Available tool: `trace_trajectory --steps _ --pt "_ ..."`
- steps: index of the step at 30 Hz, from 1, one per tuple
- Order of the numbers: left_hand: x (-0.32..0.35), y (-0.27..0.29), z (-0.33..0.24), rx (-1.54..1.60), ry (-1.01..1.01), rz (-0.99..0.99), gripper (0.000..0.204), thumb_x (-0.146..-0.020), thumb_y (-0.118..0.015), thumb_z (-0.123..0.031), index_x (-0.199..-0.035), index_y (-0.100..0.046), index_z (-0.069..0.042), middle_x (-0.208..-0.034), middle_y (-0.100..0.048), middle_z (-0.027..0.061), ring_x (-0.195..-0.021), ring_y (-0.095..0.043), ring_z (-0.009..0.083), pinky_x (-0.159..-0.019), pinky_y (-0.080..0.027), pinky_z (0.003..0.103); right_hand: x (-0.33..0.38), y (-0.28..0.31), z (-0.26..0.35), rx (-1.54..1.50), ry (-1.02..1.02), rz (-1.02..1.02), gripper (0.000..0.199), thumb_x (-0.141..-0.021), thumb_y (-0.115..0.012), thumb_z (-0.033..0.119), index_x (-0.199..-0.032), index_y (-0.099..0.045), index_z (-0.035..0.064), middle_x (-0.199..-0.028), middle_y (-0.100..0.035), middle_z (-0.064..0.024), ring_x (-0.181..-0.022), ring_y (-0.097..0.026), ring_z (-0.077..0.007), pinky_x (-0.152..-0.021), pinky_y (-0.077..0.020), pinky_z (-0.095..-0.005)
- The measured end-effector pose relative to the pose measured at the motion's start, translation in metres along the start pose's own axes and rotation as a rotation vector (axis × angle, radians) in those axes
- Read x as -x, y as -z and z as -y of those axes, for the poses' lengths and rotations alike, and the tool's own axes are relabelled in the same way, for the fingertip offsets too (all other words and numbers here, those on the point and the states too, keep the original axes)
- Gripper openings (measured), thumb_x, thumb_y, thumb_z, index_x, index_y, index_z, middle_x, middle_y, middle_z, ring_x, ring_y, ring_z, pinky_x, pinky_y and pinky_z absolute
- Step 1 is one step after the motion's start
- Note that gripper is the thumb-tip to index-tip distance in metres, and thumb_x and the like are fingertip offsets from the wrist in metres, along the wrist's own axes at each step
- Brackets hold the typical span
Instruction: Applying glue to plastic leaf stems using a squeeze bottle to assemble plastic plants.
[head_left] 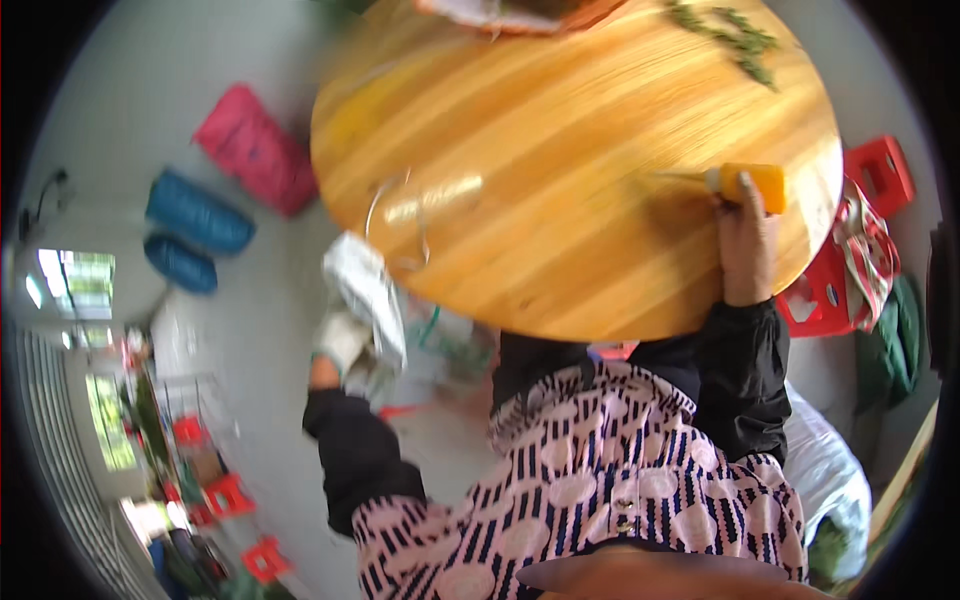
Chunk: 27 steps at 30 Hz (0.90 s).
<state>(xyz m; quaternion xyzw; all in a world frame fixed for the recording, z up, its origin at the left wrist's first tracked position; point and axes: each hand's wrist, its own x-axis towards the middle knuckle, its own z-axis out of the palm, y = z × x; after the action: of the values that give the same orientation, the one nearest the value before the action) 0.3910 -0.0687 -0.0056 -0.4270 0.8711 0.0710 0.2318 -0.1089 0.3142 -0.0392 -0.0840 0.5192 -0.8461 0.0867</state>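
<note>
My right hand (745, 240) rests on the round wooden table (560, 150) and grips an orange squeeze bottle (752, 184) lying on its side, nozzle pointing left. Off the table's near-left edge, my left hand (342, 338), which looks gloved in white, holds a crumpled white cloth (368, 290). A clear glass object (420, 205) sits on the table just above that cloth; blur hides its shape. Both forearms wear black sleeves under a pink patterned apron.
Green stems (735, 40) lie at the table's far right. A tray edge (510, 15) shows at the far rim. Red plastic stools (850, 250) stand to the right. Pink (255, 150) and blue (195, 215) bundles lie on the grey floor at left.
</note>
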Motion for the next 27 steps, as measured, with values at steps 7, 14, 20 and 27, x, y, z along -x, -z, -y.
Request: trace_trajectory --steps 7,14,20,27 --pt "0.09 0.217 -0.112 0.642 0.025 -0.166 0.025 -0.093 -0.067 -0.011 -0.114 -0.076 0.001 -0.107 -0.077 0.013 -0.099 -0.071 0.017 -0.086 -0.055 0.029 0.037 -0.004 0.065 -0.37 -0.015 -0.001 0.025 -0.097 -0.071 0.023 -0.112 -0.063 0.0046 -0.103 -0.066 -0.0052 -0.095 -0.063 -0.0173 -0.079 -0.0494 -0.0334" --pt "-0.099 0.355 -0.316 0.265 -0.813 -0.937 0.068 -0.086 -0.075 -0.028 -0.148 -0.054 -0.007 -0.136 -0.063 0.0236 -0.123 -0.061 0.0398 -0.105 -0.049 0.042 0.08 -0.026 0.082 -0.406 -0.098 -0.092 0.036 -0.096 -0.072 0.022 -0.122 -0.059 0.0015 -0.109 -0.066 -0.0085 -0.098 -0.063 -0.0209 -0.082 -0.0499 -0.0362" --pt "-0.223 0.435 -0.485 -0.201 -0.607 -1.309 0.092 -0.078 -0.075 -0.058 -0.155 -0.042 -0.02 -0.159 -0.044 0.0128 -0.145 -0.04 0.037 -0.114 -0.04 0.052 0.079 -0.025 0.081 -0.388 -0.25 -0.182 0.059 -0.084 -0.083 0.025 -0.129 -0.054 0.0001 -0.116 -0.063 -0.0107 -0.106 -0.066 -0.0282 -0.093 -0.0533 -0.0424" --pt "-0.376 0.387 -0.474 0.157 -0.549 -0.875 0.084 -0.084 -0.074 -0.043 -0.158 -0.037 -0.03 -0.158 -0.047 0.0047 -0.14 -0.048 0.0405 -0.11 -0.046 0.049 0.075 -0.026 0.083 -0.388 -0.3 -0.248 0.068 -0.078 -0.086 0.029 -0.13 -0.054 -0.0016 -0.115 -0.065 -0.0136 -0.106 -0.067 -0.0308 -0.095 -0.0536 -0.0448"
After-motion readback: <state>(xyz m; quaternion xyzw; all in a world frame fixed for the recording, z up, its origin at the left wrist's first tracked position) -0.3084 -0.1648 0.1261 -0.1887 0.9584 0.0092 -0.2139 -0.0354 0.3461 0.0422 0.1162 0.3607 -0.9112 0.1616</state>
